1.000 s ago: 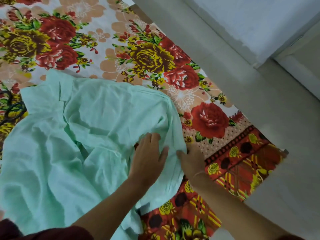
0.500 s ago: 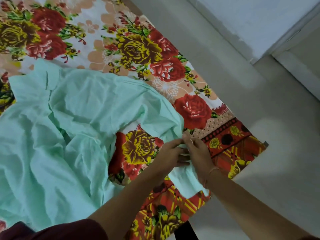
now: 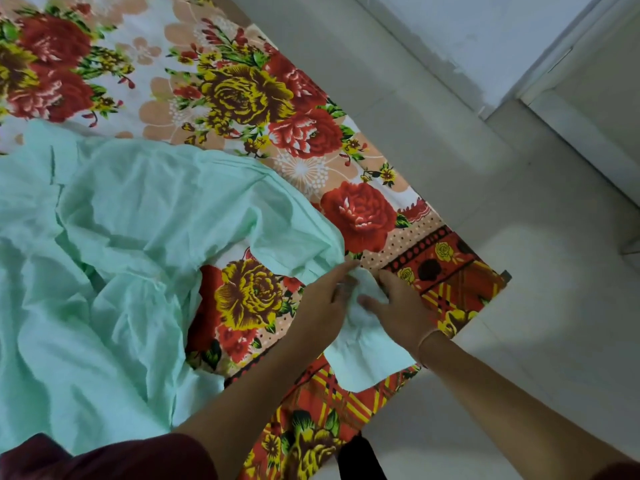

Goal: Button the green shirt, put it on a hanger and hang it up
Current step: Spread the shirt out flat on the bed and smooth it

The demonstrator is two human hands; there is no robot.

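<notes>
The crumpled mint-green cotton shirt lies on a red-and-yellow floral bedsheet, most of it left of the fingers. Left hand and right hand both pinch its front edge, fingers closed on cloth. The sheet's corner ends just right of them; bare pale tiled floor lies beyond.

A home bedroom: a bed with a floral bedsheet fills the left and centre of the frame, beside pale floor tiles and a white wall at upper right.
</notes>
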